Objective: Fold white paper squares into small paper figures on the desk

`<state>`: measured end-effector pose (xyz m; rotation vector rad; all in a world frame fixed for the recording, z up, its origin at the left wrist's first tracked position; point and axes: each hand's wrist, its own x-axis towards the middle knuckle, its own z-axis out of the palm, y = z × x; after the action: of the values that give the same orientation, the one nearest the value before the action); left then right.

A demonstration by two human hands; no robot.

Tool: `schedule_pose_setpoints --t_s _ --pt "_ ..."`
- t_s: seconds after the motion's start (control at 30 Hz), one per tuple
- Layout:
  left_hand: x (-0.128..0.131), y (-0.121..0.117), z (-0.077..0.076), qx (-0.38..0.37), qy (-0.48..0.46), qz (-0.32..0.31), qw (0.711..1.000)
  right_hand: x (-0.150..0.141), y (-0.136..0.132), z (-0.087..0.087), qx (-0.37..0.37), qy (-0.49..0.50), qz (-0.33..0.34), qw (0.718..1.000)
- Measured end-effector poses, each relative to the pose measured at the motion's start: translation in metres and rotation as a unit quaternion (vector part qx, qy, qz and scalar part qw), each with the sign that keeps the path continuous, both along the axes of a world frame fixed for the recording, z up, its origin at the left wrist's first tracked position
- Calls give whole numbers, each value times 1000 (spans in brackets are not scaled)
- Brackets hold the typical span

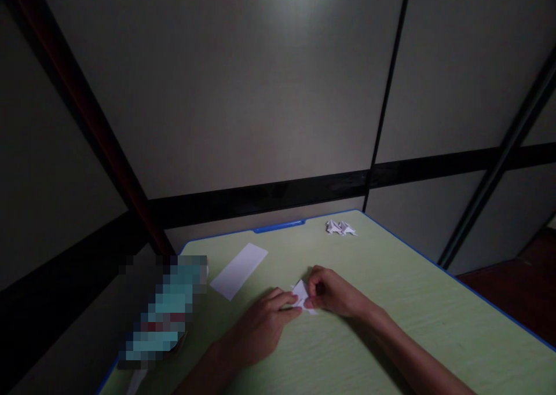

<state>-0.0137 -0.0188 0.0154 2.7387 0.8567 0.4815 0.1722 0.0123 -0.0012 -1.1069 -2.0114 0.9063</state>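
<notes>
A small piece of folded white paper (300,291) with a pointed top lies on the green table between my hands. My left hand (271,319) presses its fingers on the paper's left side. From the right, my right hand (326,291) pinches the paper's edge, thumb against curled fingers. Parts of the paper are hidden under the fingertips. Farther back, two folded paper figures (341,227) stand side by side near the table's far right corner. Left of my hands lies a flat white paper strip (238,270).
The green table (412,302) has a blue edge and a blue handle-like piece (280,227) at its far side. A blurred-out teal object (167,308) sits along the left edge. Behind the table rise grey panels (260,94) with a black band.
</notes>
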Motion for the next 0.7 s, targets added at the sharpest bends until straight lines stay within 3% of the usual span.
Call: schedule_pose_setpoints --t_s 0.43,0.7 --pt "-4 2 -4 -4 -32 -12 999 -6 -4 4 3 -1 -18 1000" --pt "-7 7 -6 -12 -49 -16 999 -2 -2 9 -44 -16 4 999"
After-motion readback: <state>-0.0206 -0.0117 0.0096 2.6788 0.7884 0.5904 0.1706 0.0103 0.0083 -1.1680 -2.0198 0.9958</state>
